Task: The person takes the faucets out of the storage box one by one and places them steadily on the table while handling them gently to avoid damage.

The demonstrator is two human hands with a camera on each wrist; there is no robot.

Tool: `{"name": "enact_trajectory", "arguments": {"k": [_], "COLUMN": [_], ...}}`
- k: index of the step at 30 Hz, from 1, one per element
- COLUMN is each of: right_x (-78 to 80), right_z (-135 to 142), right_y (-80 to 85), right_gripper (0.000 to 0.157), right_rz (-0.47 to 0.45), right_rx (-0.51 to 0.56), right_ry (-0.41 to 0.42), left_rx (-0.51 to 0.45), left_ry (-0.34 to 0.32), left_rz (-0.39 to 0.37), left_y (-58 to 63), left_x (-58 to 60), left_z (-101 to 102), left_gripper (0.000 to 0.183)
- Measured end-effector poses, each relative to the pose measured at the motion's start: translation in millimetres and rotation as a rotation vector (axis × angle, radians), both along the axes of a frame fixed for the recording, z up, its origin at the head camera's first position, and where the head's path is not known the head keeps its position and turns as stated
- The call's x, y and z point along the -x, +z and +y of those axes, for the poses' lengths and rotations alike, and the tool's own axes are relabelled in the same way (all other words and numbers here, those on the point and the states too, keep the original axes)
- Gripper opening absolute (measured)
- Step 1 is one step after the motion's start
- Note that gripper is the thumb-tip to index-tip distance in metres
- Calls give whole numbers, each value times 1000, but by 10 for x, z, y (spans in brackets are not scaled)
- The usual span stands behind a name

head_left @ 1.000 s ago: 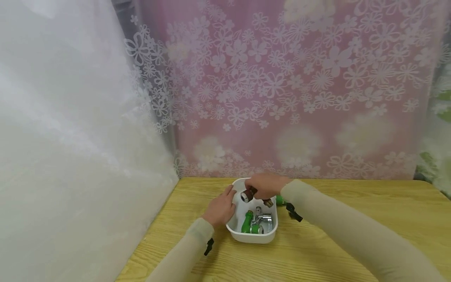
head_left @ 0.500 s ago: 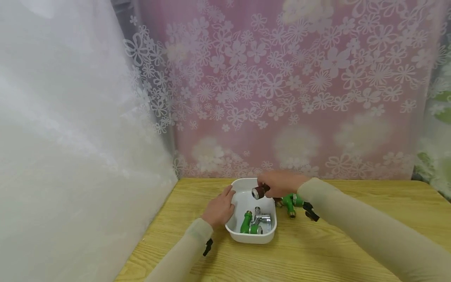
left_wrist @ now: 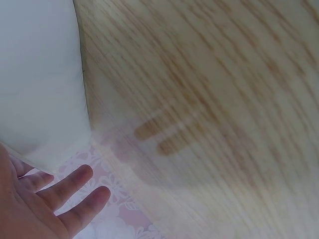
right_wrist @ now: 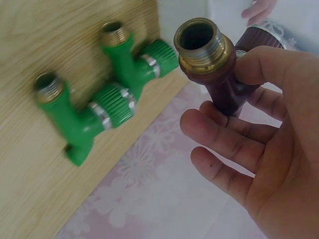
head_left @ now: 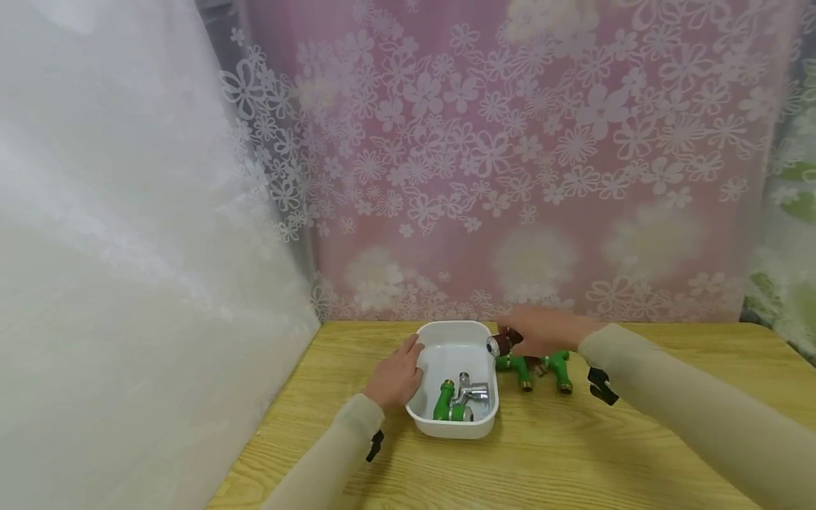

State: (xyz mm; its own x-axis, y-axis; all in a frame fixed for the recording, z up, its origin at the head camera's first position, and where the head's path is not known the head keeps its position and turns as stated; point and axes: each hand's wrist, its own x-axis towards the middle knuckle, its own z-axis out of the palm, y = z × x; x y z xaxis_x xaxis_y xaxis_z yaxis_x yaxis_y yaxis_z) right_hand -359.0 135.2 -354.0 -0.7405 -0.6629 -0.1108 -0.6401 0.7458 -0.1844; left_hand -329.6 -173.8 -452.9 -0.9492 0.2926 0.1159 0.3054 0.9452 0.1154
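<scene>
My right hand (head_left: 550,331) grips a dark red-brown angled valve fitting (right_wrist: 227,82), whose brass threaded end faces the right wrist camera. In the head view this valve fitting (head_left: 503,344) overlaps the right rim of a white plastic basin (head_left: 451,429). Two green valve fittings (right_wrist: 67,117) with threaded ends lie on the table close beside that hand. Inside the basin are a green valve fitting (head_left: 443,401) and a chrome one (head_left: 474,392). My left hand (head_left: 392,377) rests on the basin's left rim, its fingers extended loosely in the left wrist view.
The wood-grain table (head_left: 542,460) ends at the back against a pink floral curtain (head_left: 408,269). White sheeting (head_left: 140,269) hangs along the left side. Black wrist straps show on both sleeves.
My right hand has moved right with the red-brown valve fitting, from over the basin to its right rim. The green fittings on the table have come into sight. My left hand stays put.
</scene>
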Motion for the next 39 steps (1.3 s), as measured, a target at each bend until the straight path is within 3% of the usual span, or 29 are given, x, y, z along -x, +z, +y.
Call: {"name": "enact_trajectory", "arguments": {"k": [12, 23, 30, 39], "right_x": [23, -29, -1, -6], "right_z": [525, 855, 977, 1152], "right_y": [-97, -211, -299, -467], "right_gripper": [26, 62, 22, 16], "right_rz": [47, 23, -18, -61], "right_rx": [-18, -9, 34, 43], "right_ry": [-21, -74, -74, -135], "left_rx": [-8, -36, -32, -42], "left_ry": [-8, -21, -13, -8], "left_rz": [16, 17, 6, -8], "left_y": [-13, -19, -16, -7], "left_x": [32, 44, 23, -4], "left_z": [8, -18, -15, -9], "left_gripper": [48, 47, 48, 48]}}
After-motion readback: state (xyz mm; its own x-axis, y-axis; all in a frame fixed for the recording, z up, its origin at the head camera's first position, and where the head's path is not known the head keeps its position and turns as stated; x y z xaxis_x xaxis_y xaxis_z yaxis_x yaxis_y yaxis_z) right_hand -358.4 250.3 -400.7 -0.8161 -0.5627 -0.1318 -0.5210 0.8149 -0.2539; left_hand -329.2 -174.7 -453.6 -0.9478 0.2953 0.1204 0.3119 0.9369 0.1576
